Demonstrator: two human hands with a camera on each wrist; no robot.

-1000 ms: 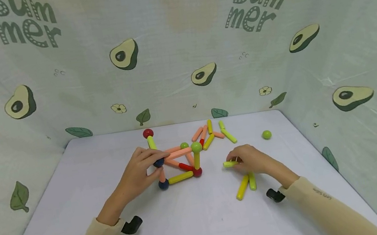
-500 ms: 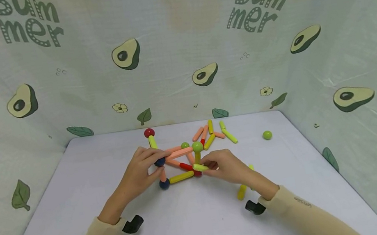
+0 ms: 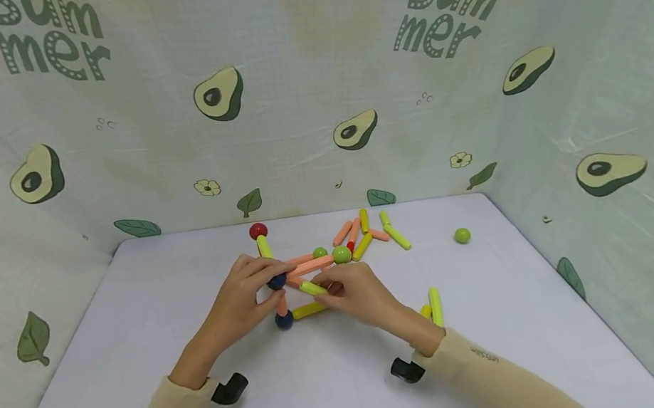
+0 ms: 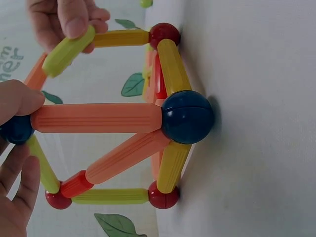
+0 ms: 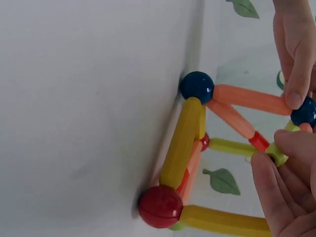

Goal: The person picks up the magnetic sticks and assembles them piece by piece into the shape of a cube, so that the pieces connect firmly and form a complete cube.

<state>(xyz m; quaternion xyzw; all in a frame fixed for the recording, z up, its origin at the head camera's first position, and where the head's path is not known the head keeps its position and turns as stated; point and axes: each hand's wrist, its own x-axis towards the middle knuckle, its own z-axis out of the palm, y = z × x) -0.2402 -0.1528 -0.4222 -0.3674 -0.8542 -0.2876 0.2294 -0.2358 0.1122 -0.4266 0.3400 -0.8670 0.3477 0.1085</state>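
While the left hand point(image 3: 246, 288) pinches the upper blue ball point(image 3: 277, 282) of a ball-and-stick frame point(image 4: 128, 157), the right hand point(image 3: 354, 291) holds a lime stick point(image 3: 313, 288) in a narrow grip near its bars, where a careless bump could break joints apart.

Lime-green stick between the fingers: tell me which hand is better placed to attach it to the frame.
Right, most likely: the right hand pinches the lime-green stick, its free end pointing toward the upper dark blue ball. The left hand is occupied, gripping that ball on the stick-and-ball frame.
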